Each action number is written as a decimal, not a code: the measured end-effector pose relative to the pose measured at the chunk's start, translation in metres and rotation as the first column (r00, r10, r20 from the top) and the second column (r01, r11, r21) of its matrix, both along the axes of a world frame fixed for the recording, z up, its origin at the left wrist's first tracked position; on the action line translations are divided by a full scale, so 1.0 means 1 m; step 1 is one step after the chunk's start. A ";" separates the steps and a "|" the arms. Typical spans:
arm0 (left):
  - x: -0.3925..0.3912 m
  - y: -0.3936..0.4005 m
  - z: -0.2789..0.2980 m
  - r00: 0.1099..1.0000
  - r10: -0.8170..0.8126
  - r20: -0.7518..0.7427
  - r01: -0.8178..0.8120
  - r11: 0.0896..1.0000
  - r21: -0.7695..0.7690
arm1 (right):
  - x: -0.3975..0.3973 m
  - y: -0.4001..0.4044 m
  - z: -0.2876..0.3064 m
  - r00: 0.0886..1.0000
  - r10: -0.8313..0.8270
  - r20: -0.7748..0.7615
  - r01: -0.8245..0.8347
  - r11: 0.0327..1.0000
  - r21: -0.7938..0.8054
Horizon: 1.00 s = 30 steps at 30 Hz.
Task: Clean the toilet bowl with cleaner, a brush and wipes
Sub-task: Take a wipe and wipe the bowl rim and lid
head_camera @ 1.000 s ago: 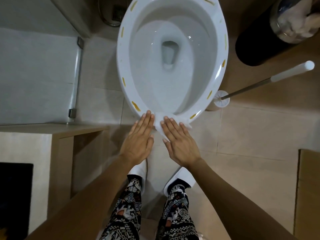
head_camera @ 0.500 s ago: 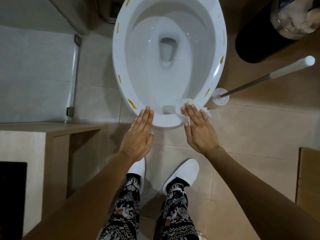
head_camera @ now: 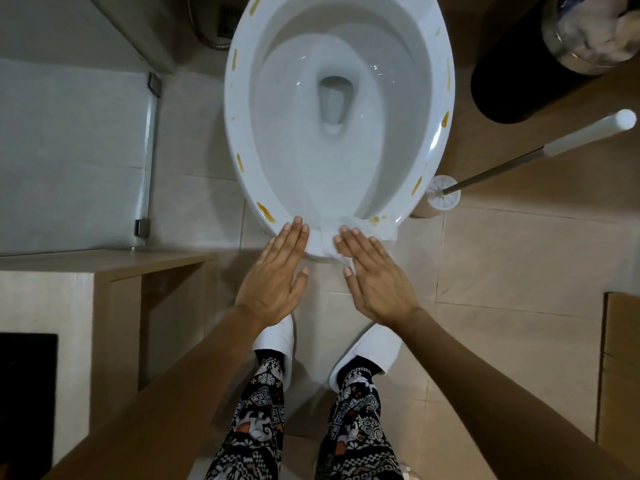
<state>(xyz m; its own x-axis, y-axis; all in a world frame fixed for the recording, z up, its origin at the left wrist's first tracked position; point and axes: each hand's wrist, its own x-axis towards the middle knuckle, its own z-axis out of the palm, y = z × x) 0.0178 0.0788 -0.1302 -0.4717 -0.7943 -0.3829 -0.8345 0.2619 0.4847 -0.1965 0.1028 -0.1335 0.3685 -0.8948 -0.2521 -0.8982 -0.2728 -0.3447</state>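
Both hands lie flat with straight fingers at the near edge of the toilet bowl (head_camera: 242, 140) — the left hand (head_camera: 273, 275) touching the bare rim, the right hand (head_camera: 372, 277) pressing a white wipe (head_camera: 375, 228) onto the rim. Several yellow-brown smears (head_camera: 266, 211) dot the rim, one on the wipe itself — and the brush (head_camera: 519, 157) stands in its holder just right of the bowl.

A home bathroom is shown. A white toilet bowl (head_camera: 339, 109) is set on beige floor tiles (head_camera: 485, 258). Just right of the bowl a toilet brush (head_camera: 519, 161) is stood in its holder; a glass shower panel (head_camera: 69, 157) is seen to its left.
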 end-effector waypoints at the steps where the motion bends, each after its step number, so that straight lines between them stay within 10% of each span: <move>1: -0.001 0.000 0.000 1.000 0.004 0.004 -0.004 1.000 -0.006 | -0.009 -0.004 0.000 1.000 -0.005 -0.023 0.005 1.000 -0.007; 30: -0.052 -0.019 -0.007 0.993 -0.010 0.119 0.029 0.986 -0.166 | -0.061 -0.036 -0.006 0.991 -0.134 0.016 0.134 0.991 -0.024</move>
<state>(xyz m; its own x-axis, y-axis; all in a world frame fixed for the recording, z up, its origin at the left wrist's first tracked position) -0.0341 0.0597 -0.1374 -0.4472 -0.8427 -0.2997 -0.8771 0.3476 0.3315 -0.2570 0.0664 -0.1393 0.2483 -0.9424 -0.2243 -0.9224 -0.1592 -0.3520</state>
